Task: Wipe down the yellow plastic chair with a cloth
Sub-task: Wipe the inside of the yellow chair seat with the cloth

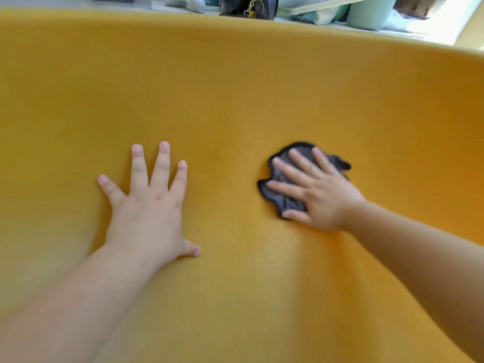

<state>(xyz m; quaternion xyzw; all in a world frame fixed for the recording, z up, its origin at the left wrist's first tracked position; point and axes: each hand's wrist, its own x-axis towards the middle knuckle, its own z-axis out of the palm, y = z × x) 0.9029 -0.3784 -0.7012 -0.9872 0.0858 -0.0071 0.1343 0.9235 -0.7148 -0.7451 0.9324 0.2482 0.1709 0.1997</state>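
Observation:
The yellow plastic chair (235, 87) fills nearly the whole head view, its curved top rim running across the top. My left hand (149, 203) lies flat on the chair surface at centre left, fingers spread, holding nothing. A small dark grey cloth (281, 197) is crumpled against the chair at centre right. My right hand (317, 189) presses flat on top of it with fingers spread, covering most of the cloth; its dark edges stick out on the left and upper sides.
Beyond the chair's rim, along the top edge, lie a dark bag with a gold chain (251, 7), a pale green container (369, 11), a pale tray (322, 5) and white fabric items (186, 2).

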